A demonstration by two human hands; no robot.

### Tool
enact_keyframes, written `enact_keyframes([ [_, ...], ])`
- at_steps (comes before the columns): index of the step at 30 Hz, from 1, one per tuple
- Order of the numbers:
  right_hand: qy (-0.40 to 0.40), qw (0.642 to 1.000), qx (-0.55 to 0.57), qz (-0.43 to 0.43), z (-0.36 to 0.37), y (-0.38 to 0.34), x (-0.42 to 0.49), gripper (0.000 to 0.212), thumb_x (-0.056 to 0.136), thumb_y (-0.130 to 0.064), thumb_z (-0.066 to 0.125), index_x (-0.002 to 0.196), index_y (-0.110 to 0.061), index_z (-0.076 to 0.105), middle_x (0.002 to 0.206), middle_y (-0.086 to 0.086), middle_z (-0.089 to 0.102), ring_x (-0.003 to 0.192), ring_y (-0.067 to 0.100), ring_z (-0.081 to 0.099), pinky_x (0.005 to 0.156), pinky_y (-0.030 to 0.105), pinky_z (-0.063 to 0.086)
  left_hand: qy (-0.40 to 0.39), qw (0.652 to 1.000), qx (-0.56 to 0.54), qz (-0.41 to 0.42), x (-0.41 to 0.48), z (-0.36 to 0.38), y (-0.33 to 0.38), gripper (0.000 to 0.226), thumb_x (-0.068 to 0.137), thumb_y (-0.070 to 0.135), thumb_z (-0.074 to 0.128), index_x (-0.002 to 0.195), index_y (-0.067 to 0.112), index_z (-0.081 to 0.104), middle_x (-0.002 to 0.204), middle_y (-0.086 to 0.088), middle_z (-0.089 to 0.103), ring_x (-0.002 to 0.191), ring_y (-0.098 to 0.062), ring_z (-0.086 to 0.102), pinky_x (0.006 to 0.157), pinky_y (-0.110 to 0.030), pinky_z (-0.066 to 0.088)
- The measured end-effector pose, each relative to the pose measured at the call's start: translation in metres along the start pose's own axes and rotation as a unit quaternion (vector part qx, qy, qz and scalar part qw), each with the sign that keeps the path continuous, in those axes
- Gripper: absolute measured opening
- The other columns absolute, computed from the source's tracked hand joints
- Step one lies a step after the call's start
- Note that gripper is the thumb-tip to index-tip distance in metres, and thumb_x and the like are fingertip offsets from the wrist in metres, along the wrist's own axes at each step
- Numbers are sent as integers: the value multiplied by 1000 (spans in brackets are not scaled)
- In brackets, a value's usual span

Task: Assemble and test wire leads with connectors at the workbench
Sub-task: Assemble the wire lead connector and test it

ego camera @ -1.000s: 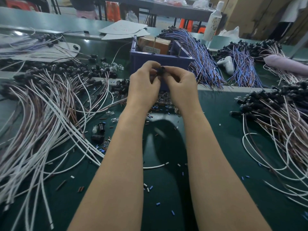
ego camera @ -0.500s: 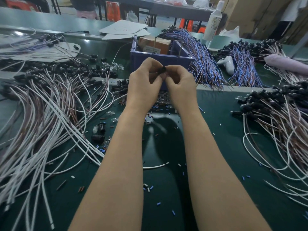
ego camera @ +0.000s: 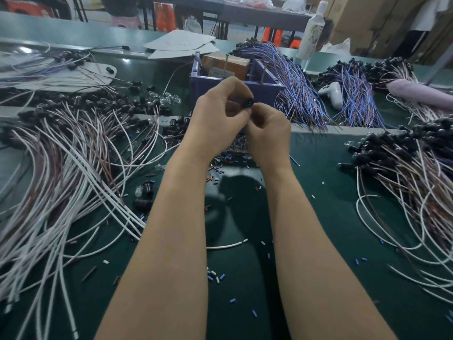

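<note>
— Which step is this?

— Assembly, I'd judge. The left hand [ego camera: 215,114] pinches a small black connector [ego camera: 247,102] in curled fingers, above the worktop [ego camera: 318,192] and in front of the blue bin [ego camera: 266,89]. The right hand [ego camera: 267,133] pinches its other side, fingers curled too.

— And next?

— Probably seating the part fully, with a firm, straight push. Whether a wire is in it, I cannot tell.

You are looking at one small black round connector [ego camera: 247,103], one purple plastic bin [ego camera: 267,91], one white plastic bottle [ego camera: 310,35] and two heaps of blue wire leads [ego camera: 296,87] [ego camera: 355,99].
</note>
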State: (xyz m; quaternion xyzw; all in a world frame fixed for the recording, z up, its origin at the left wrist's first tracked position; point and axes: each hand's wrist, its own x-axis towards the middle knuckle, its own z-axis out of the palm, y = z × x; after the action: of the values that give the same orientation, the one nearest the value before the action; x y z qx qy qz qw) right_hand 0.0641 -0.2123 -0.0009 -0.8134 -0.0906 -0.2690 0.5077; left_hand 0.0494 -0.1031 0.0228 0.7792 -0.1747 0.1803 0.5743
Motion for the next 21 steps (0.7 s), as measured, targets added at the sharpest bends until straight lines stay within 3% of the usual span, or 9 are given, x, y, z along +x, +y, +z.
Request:
enact_keyframes([
  [2, 13, 999, -28, -22, -1, 0, -1, 12, 84, -1, 58, 81, -4, 69, 57, -19, 48, 53, -7, 48, 55, 6, 32, -1, 1000, 2, -7, -1, -1, 1, 17, 79, 3, 59, 89, 16, 60, 86, 4, 67, 82, -14, 68, 82, -40, 56],
  [8, 20, 997, -53, -50, 4, 1, -3, 28, 82, 3, 57, 70, -20, 47, 53, -17, 37, 50, 0, 41, 51, 12, 28, -4, 1000, -5, -26, -3, -3, 4, 19, 75, -1, 58, 88, 11, 63, 87, -2, 70, 82, -14, 69, 83, -43, 56],
  [13, 6, 998, -62, -33, 4, 0, -4, 19, 84, 0, 58, 70, -14, 56, 57, -12, 43, 53, 7, 37, 53, 16, 29, -2, 999, -8, -47, -5, -4, 7, 17, 79, -1, 60, 90, 11, 64, 91, -3, 71, 85, -11, 69, 85, -39, 56],
  [16, -47, 996, -74, -9, 3, -7, 1, 12, 88, -13, 62, 89, -7, 72, 73, -1, 64, 67, 12, 53, 64, 21, 39, 21, 998, -8, -56, -1, -10, 11, 17, 85, 2, 62, 94, 16, 62, 92, 0, 70, 89, -10, 68, 90, -34, 54],
  [18, -101, 991, -85, 17, 0, -13, 5, 15, 87, -18, 65, 98, -11, 73, 85, -1, 70, 77, 9, 60, 71, 15, 45, 64, 996, 6, -60, 1, -18, 13, 17, 86, 6, 63, 97, 19, 61, 91, 2, 70, 90, -10, 67, 91, -33, 53],
  [21, -224, 962, -141, 67, -1, -17, 7, 9, 85, -22, 69, 92, -17, 73, 78, -7, 64, 70, 5, 57, 54, 2, 39, 143, 987, 8, -72, 5, -32, 18, 16, 88, 8, 62, 98, 20, 61, 88, -1, 69, 87, -17, 68, 88, -38, 54],
])
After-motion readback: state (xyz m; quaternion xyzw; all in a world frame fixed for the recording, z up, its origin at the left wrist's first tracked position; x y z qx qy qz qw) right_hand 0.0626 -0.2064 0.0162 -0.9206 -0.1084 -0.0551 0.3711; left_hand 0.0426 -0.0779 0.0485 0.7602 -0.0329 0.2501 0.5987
